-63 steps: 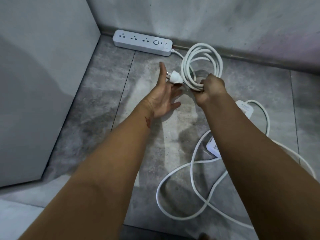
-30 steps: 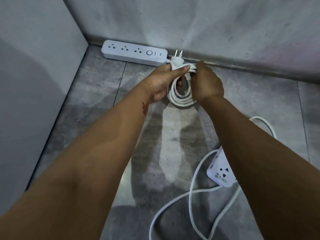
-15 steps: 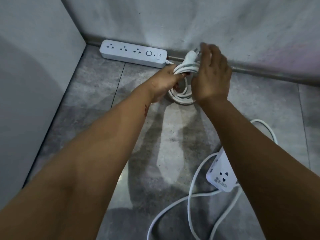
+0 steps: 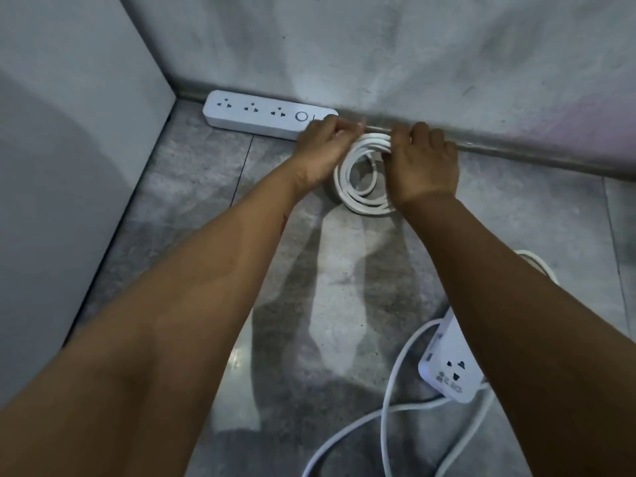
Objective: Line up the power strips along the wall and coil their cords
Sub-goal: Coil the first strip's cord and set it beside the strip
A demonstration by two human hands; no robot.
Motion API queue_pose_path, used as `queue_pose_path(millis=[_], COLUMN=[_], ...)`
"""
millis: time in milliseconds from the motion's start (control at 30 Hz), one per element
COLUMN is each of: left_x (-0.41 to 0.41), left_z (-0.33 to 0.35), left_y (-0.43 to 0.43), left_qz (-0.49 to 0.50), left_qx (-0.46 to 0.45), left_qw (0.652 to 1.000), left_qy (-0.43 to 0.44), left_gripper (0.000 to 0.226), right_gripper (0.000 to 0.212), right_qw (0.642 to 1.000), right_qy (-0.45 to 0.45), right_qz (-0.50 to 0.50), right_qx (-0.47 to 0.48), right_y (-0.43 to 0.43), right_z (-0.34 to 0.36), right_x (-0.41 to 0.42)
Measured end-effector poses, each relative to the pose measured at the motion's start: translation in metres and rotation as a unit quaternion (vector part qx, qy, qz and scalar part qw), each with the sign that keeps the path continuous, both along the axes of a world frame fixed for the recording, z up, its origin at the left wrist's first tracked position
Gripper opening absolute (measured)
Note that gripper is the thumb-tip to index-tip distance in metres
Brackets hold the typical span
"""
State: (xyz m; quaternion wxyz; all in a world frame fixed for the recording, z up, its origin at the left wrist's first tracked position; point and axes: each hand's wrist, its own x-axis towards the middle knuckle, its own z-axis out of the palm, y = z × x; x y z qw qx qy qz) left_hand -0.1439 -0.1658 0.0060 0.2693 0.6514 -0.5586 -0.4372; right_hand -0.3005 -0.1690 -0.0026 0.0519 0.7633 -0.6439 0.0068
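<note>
Two power strips are seen: the first power strip (image 4: pixel 265 118) is set along the wall (image 4: pixel 378 46), its coiled cord (image 4: pixel 358 187) grasped by both hands, left hand (image 4: pixel 321 149) and right hand (image 4: pixel 421 163). Setting it down is judged next. The second power strip (image 4: pixel 451 370) and its loose cord (image 4: pixel 389 383) lie uncoiled on the floor (image 4: pixel 192 187).

bare indoor room corner (grey tiled floor (image 4: pixel 192 187), plain wall (image 4: pixel 413 46), skirting (image 4: pixel 516 154)).
</note>
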Motion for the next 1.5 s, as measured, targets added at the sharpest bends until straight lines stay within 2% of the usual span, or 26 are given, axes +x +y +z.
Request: queue_pose_path(millis=[33, 100, 200, 267, 367, 600, 800, 967, 1167, 1400, 1500], left_x=[0.005, 0.017, 0.03, 0.036, 0.043, 0.052, 0.052, 0.05, 0.048, 0.049, 0.049], left_z=[-0.004, -0.014, -0.028, -0.032, -0.035, -0.045, -0.052, -0.053, -0.049, -0.045, -0.042], left_y=[-0.002, -0.004, -0.003, -0.004, -0.002, -0.002, -0.002, -0.001, -0.002, -0.004, -0.005], left_qz=[0.004, -0.007, -0.052, -0.068, -0.078, -0.076, -0.07, -0.067, -0.073, -0.084, -0.088], left_qx=[-0.022, 0.001, 0.05, 0.034, 0.013, -0.006, -0.01, -0.011, 0.004, 0.017, 0.024], left_qw=[0.994, 0.973, 0.945, 0.933, 0.928, 0.925, 0.925, 0.923, 0.923, 0.924, 0.924], left_qy=[-0.108, -0.23, -0.319, -0.351, -0.365, -0.373, -0.372, -0.379, -0.379, -0.373, -0.371], left_gripper=[0.055, 0.059, 0.062, 0.065, 0.067, 0.067, 0.069, 0.07, 0.07, 0.07, 0.069], right_gripper=[0.042, 0.041, 0.038, 0.038, 0.038, 0.038, 0.043, 0.049, 0.056, 0.06, 0.068], right_qw=[1.0, 1.0, 0.999, 0.997, 0.993, 0.984, 0.982, 0.989, 0.983, 0.983, 0.987], right_qy=[0.0, 0.006, 0.006, -0.007, -0.039, -0.042, -0.051, 0.03, -0.069, -0.113, -0.114], right_qz=[-0.01, -0.027, -0.048, -0.07, -0.11, -0.167, -0.178, -0.143, -0.166, -0.141, -0.087], right_qx=[0.003, 0.012, 0.017, 0.019, 0.021, 0.051, 0.044, 0.026, 0.021, -0.042, -0.079], right_y=[-0.001, -0.003, -0.007, -0.01, -0.018, -0.04, -0.052, -0.048, -0.046, -0.026, -0.01], right_z=[-0.001, -0.002, -0.005, -0.01, -0.014, -0.021, -0.031, -0.038, -0.043, -0.038, -0.04], right_x=[0.002, 0.006, 0.011, 0.012, 0.014, 0.022, 0.023, 0.024, 0.026, 0.029, 0.03])
